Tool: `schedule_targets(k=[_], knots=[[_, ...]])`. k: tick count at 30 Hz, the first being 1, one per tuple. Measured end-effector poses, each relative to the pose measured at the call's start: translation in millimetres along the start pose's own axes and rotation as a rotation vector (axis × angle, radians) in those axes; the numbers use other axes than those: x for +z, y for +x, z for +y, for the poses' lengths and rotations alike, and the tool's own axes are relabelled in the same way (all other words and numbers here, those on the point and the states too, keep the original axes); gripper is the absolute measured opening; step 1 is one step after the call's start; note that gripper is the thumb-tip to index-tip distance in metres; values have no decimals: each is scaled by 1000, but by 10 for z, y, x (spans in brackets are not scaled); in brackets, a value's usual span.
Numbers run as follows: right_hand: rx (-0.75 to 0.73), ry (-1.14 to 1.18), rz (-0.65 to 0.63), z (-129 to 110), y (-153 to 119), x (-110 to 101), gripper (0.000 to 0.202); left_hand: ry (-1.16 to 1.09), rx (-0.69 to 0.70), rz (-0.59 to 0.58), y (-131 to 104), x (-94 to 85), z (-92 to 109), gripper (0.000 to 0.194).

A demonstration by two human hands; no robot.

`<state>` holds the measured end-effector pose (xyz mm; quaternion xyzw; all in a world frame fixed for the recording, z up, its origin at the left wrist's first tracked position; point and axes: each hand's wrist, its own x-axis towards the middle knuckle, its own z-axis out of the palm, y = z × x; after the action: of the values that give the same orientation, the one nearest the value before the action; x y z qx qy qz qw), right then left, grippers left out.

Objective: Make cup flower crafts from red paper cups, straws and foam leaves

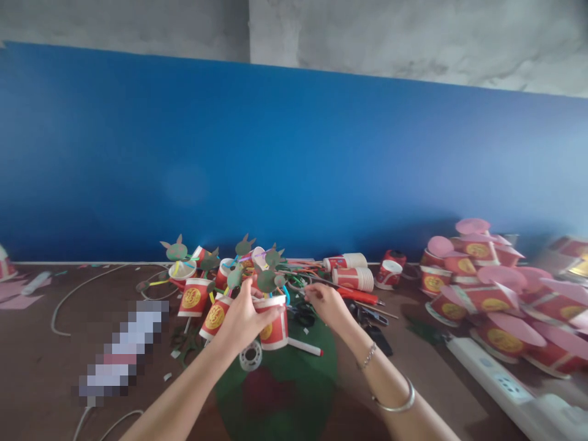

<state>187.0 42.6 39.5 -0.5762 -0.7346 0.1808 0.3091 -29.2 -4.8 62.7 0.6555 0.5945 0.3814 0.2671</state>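
My left hand (245, 317) is closed on a red paper cup (278, 334) with a white rim and a yellow emblem. Above the rim sits a dark green paper animal head (269, 280), and a blue strip (287, 295) curves out at the cup's right side. To the right of the cup, my right hand (325, 301) is raised with thumb and fingertips pinched together; what they hold, if anything, is too small to make out. A white marker with a red end (307, 347) and a white tape roll (250, 356) lie close by.
Several decorated cups (193, 297) crowd the left. Stacked paper cups (353, 278) lie behind my right hand, near an orange-red tool (361, 297) and black scissors (374, 315). Cups with pink discs (493, 300) pile up at right beside a power strip (489, 367). A blue panel (294, 159) stands behind.
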Motion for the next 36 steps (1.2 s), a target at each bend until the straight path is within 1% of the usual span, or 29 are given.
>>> schedule_targets(k=[2, 4, 7, 9, 11, 13, 15, 18, 20, 22, 24, 26, 29, 31, 33, 35, 36], knots=[[-13, -208, -71, 23, -9, -4, 19, 28, -29, -20, 33, -102, 10, 79], [-19, -317, -95, 24, -28, 3, 14, 59, -53, -38, 53, -167, 9, 81], [-22, -349, -91, 8, -53, 18, 11, 102, -78, -72, 63, -209, -33, 85], [-30, -366, -96, -16, -67, 28, 12, 109, -104, -122, 66, -246, -80, 89], [-56, -372, -96, -58, -88, 53, 13, 95, -133, -177, 72, -325, -116, 91], [-111, -362, -96, -119, -125, 107, 14, 82, -150, -160, 82, -439, -126, 90], [-186, -340, -104, -185, -169, 189, 17, 119, -149, -108, 94, -550, -107, 92], [-268, -331, -155, -261, -211, 319, 20, 160, -144, -94, 109, -622, -67, 90], [-290, -340, -211, -288, -199, 380, 19, 170, -142, -110, 110, -598, -52, 91], [-282, -348, -285, -302, -155, 417, 17, 159, -142, -138, 102, -545, -46, 92], [-264, -344, -354, -310, -98, 441, 19, 129, -138, -165, 84, -494, -34, 93], [-244, -310, -380, -314, -49, 469, 19, 115, -126, -177, 59, -457, -7, 93], [-219, -252, -345, -305, -18, 518, 16, 176, -109, -164, 17, -399, 55, 92], [-196, -229, -302, -276, -18, 525, 14, 245, -102, -156, -13, -323, 94, 89], [-162, -208, -243, -221, -20, 483, 9, 287, -89, -176, -49, -200, 114, 86], [-108, -185, -165, -145, -19, 384, 2, 298, -58, -202, -89, -44, 108, 84], [-76, -169, -111, -107, -19, 320, 5, 317, -51, -198, -109, 37, 96, 82]])
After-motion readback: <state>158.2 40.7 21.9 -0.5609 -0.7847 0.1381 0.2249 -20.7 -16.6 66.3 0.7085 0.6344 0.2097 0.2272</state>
